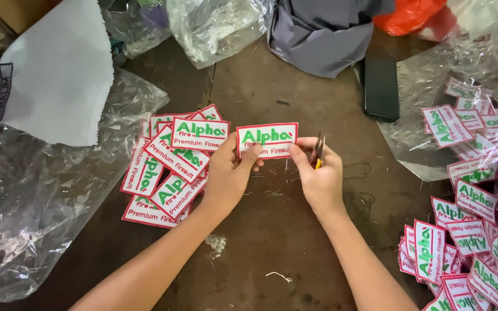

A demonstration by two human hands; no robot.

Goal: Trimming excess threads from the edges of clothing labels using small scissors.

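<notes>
Item: one embroidered patch (pixel 267 140), rectangular, white ground with a red stitched border and green and red lettering. It is held flat above the brown table (pixel 272 230), face up, between both hands.

Left hand (pixel 230 173): pinching the patch's lower left edge, thumb on top. Right hand (pixel 318 175): fingertips gripping the patch's right end, with small thread snips (pixel 319 148), metal blades and a yellow bit of handle, tucked in the same hand.

Handling, by judgement: very light, thin, flexible yet stiffened by the dense stitching; not fragile and not slippery. It is best held at an end or corner of the border, leaving the other edges open.

Left of the patch: a loose stack of like patches (pixel 171 167) lying on the table, touching crumpled clear plastic sheeting (pixel 36 219), with white fabric (pixel 59 75) beyond it.

Right of the patch: a larger heap of like patches (pixel 474 201), partly on clear plastic.

Beyond the patch: a black phone (pixel 381 86), grey cloth (pixel 324 34), an orange bag (pixel 410 14), more clear bags (pixel 214 26).

Beneath the patch: worn, dark tabletop strewn with snipped thread ends (pixel 278 277). The room is cluttered and evenly lit; nothing else of it shows.
</notes>
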